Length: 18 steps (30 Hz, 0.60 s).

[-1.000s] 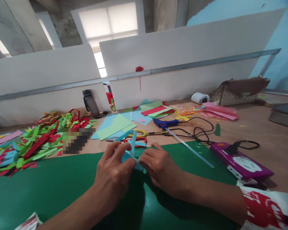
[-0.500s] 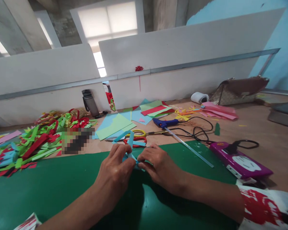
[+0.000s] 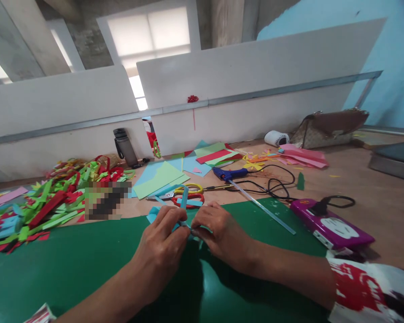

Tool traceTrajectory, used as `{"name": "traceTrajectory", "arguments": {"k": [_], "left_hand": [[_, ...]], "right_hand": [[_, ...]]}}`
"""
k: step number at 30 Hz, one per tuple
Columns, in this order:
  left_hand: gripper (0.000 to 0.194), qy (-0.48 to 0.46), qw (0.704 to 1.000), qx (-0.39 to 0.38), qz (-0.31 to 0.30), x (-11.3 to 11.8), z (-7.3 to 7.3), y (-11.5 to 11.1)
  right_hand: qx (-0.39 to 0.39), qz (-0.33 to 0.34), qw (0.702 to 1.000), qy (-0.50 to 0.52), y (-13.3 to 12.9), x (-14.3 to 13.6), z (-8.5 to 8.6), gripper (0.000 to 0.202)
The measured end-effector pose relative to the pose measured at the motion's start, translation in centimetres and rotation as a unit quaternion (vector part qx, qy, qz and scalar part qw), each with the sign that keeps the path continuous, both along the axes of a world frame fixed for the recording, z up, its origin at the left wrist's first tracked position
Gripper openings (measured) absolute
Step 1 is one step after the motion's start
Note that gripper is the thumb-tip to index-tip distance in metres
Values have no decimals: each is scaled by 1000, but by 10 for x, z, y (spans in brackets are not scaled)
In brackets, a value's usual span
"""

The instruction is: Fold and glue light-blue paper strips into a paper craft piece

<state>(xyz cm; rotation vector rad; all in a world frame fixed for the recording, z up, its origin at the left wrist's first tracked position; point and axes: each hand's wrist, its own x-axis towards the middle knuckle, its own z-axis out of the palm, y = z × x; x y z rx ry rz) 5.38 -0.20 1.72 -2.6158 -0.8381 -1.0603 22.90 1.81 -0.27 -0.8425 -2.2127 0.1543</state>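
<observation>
My left hand [image 3: 161,249] and my right hand [image 3: 217,233] meet over a green mat [image 3: 70,269], both pinching a small piece made of light blue paper strips [image 3: 183,202]. Loops of the strips stick up just beyond my fingertips, and a blue flap shows left of my left fingers. Scissors with yellow and red handles [image 3: 188,194] lie right behind the paper piece.
A blue glue gun [image 3: 229,173] with a clear glue stick and black cord lies behind the mat. A purple power strip [image 3: 330,224] sits at right. A heap of cut green and red paper strips [image 3: 54,197] lies at left, coloured sheets [image 3: 161,177] and a dark bottle [image 3: 123,146] further back.
My hands have closed in on each other. My left fingers, spread a second ago, now pinch the blue strips together with my right fingers. The view shifted slightly.
</observation>
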Motion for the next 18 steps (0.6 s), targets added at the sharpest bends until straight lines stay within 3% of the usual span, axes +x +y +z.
{"name": "traceTrajectory", "arguments": {"k": [7, 13, 18], "left_hand": [[17, -14, 1000, -2, 6, 0, -3, 5], [13, -66, 997, 19, 32, -4, 4, 7], [14, -113, 992, 13, 48, -2, 10, 10]], "right_hand": [[-7, -9, 1000, -4, 0, -1, 2, 7], [-40, -59, 997, -3, 0, 2, 6, 19], [9, -38, 998, -48, 4, 5, 6, 9]]}}
